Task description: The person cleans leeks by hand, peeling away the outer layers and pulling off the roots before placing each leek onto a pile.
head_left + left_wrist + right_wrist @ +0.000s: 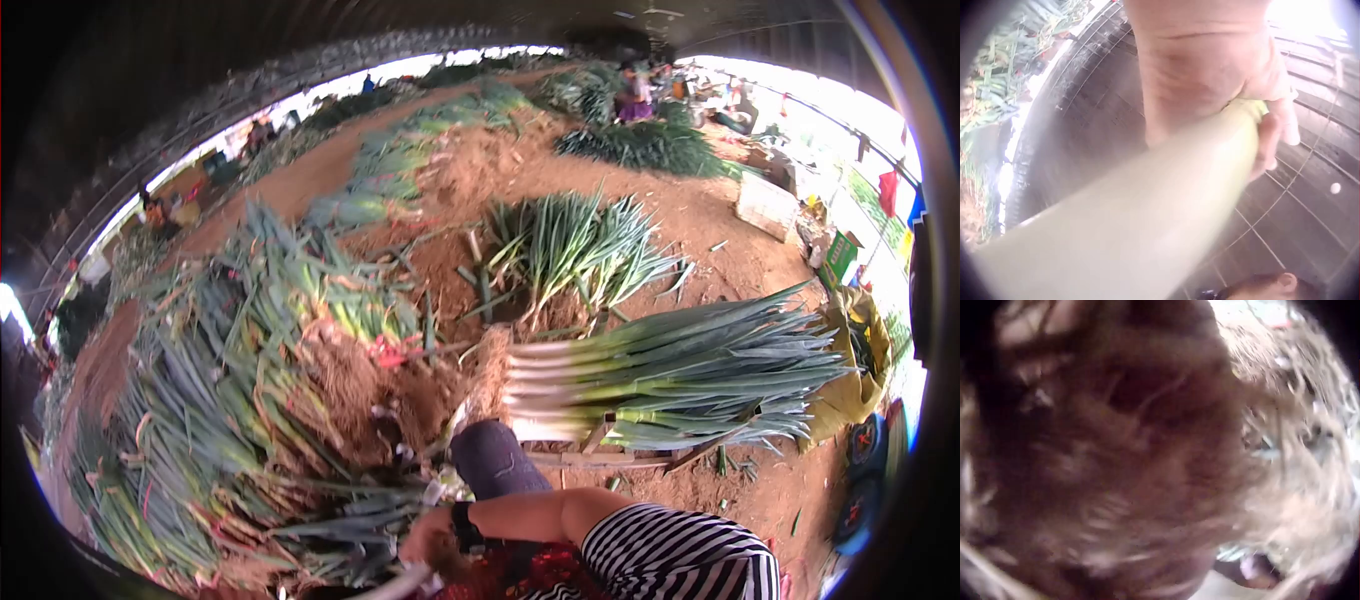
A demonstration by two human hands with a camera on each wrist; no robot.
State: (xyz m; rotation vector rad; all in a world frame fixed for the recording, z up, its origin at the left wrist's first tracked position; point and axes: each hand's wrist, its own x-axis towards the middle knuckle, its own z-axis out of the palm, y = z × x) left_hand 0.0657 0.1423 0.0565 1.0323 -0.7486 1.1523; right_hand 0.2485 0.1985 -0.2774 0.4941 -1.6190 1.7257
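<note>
In the left wrist view my left hand [1210, 75] grips a pale leek [1147, 200], fingers wrapped round its stalk. The stalk runs toward the lower left, large and blurred. At the bottom of the head view my right hand [432, 535], below a black wrist strap, is bent down close over the pale leek stalk [405, 580]. Brown stringy roots [1297, 506] and dark blur fill much of the right wrist view, hiding the fingers there; I cannot tell what they hold. The left hand is outside the head view.
Trimmed leeks [650, 375] lie side by side on a low wooden frame to the right. A large heap of untrimmed leeks [200, 400] spreads on the left, and a smaller bunch [580, 245] stands ahead. Beyond are a white box [767, 205], a yellow sack [850, 370] and a person [635, 95].
</note>
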